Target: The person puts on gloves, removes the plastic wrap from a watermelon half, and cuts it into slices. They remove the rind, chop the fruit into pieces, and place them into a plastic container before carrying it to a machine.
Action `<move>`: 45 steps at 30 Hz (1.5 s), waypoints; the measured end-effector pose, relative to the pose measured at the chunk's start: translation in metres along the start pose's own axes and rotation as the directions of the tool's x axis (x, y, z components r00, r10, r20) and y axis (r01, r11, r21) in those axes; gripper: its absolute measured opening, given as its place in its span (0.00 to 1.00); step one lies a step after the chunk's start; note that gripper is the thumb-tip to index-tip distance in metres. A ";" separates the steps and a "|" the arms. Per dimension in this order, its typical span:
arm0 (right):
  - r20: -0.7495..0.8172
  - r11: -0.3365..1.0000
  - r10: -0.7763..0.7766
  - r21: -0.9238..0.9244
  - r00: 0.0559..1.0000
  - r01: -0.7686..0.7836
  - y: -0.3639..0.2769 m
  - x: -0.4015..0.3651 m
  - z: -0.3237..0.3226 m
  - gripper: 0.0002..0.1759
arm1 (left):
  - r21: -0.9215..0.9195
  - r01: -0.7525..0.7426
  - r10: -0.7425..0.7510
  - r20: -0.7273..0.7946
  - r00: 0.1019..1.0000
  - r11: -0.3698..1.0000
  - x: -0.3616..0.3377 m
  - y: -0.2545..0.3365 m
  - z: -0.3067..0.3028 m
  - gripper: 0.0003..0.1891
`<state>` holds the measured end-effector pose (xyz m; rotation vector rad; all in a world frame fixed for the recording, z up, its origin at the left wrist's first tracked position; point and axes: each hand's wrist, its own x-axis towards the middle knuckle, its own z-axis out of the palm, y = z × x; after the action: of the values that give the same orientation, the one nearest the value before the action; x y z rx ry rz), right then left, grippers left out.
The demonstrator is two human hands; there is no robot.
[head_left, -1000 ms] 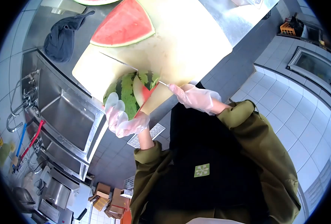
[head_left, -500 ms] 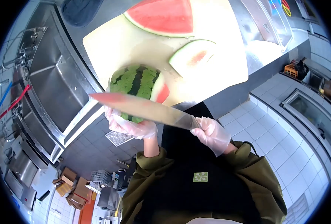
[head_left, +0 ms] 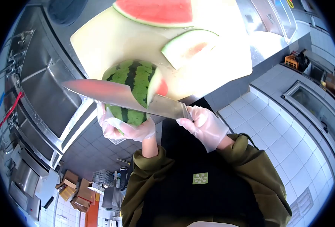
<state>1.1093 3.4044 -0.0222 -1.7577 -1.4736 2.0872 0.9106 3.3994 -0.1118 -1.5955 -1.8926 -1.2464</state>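
Observation:
My right hand (head_left: 202,124), in a clear plastic glove, is closed around the handle of a large kitchen knife (head_left: 107,92). Its wide blade points left across a cut piece of watermelon (head_left: 141,77) with striped green rind. Rind covers part of the blade's upper edge, so the knife appears to have entered the melon. My left hand (head_left: 127,128), gloved too, cups the near side of this piece, with the fingers curled around it at the left. Red flesh and white rind show on the melon's right side.
The melon rests at the near edge of a pale cutting board (head_left: 95,41). Farther back lie a big red watermelon wedge (head_left: 156,11) and a pale end slice of rind (head_left: 188,47). A steel sink (head_left: 48,87) stands left, and a clear container (head_left: 273,19) back right.
The knife has gone from a blurred position over the melon to one where rind overlaps its blade. Both hands and the board appear slightly farther left and higher or lower in view.

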 end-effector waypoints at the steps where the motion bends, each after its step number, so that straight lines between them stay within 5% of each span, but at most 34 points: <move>1: 0.070 0.995 0.063 0.074 0.996 -0.068 -0.005 0.000 -0.004 0.20 | -0.034 0.004 -0.004 0.007 1.000 0.999 -0.004 -0.006 0.000 0.26; 5: 0.055 0.965 0.072 0.248 0.996 -0.084 0.000 -0.018 -0.002 0.20 | -0.054 -0.006 0.008 0.040 0.999 0.999 0.005 0.001 0.001 0.33; 6: -0.041 0.989 -0.024 0.146 0.999 0.030 0.005 -0.017 0.002 0.21 | 0.008 -0.040 0.039 0.055 0.998 0.999 0.012 0.009 0.001 0.36; 10: 0.009 0.994 0.026 0.105 1.000 -0.027 -0.015 0.005 0.001 0.23 | 0.091 -0.205 0.202 0.047 0.978 0.974 0.013 -0.001 0.001 0.46; 14: -0.147 0.998 -0.012 0.058 0.989 0.021 -0.011 -0.005 0.013 0.25 | 0.155 -0.230 0.239 -0.038 0.970 0.961 0.011 -0.002 0.007 0.43; 18: -0.077 0.954 -0.080 -0.296 0.994 0.054 -0.008 0.021 0.001 0.19 | 0.173 -0.192 0.195 0.000 0.981 0.966 0.006 -0.009 0.000 0.42; 24: 0.123 0.977 0.173 0.102 0.977 -0.186 0.003 0.018 -0.008 0.15 | -0.011 -0.050 0.049 -0.098 0.994 0.999 0.005 -0.003 0.009 0.28; 25: 0.090 0.973 -0.015 -0.227 0.996 0.035 0.011 0.018 -0.007 0.16 | -0.050 -0.070 0.063 -0.125 0.990 0.996 0.009 0.002 0.010 0.25; 26: 0.120 0.814 -0.205 -0.530 0.971 0.238 0.020 0.022 -0.007 0.17 | 0.003 -0.065 0.065 -0.087 0.994 0.998 0.007 0.002 0.008 0.24; 29: 0.193 0.485 -0.443 -0.769 0.876 0.415 0.026 0.036 -0.011 0.20 | 0.029 -0.046 0.047 -0.051 0.998 0.999 -0.002 -0.003 0.004 0.24; 32: 0.071 0.946 -0.231 -0.217 0.970 0.241 0.028 0.040 -0.004 0.21 | -0.224 0.062 -0.092 -0.127 0.988 0.973 -0.001 -0.006 0.010 0.25; 33: -0.002 0.985 -0.159 0.062 0.987 0.159 0.026 0.033 -0.002 0.21 | -0.320 0.149 -0.199 -0.130 0.971 0.936 0.002 -0.001 0.012 0.25; 35: -0.007 0.970 -0.061 0.233 0.998 0.061 0.035 0.033 -0.007 0.22 | -0.342 0.201 -0.261 -0.139 0.955 0.918 0.008 0.012 0.016 0.26; 38: 0.105 0.999 -0.032 0.040 0.994 0.028 0.056 0.048 -0.013 0.22 | -0.207 0.163 -0.191 -0.124 0.974 0.965 0.012 0.021 0.016 0.27; 41: 0.204 0.997 -0.057 0.062 0.977 0.045 0.058 0.058 -0.019 0.21 | -0.083 0.159 -0.164 -0.050 0.985 0.984 0.016 0.022 0.009 0.28; 43: 0.218 0.995 -0.070 0.084 0.974 0.053 0.074 0.066 -0.014 0.24 | 0.054 0.028 -0.031 0.056 0.998 0.998 0.017 0.011 -0.001 0.25; 45: 0.313 0.981 0.118 -0.181 0.942 -0.063 0.006 0.044 -0.041 0.24 | 0.008 -0.054 0.052 0.129 0.990 0.999 0.020 -0.009 -0.008 0.22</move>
<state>1.1285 3.4513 -0.0548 -1.6208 -1.7260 2.4623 0.8947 3.4050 -0.0959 -1.7472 -1.9163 -1.1336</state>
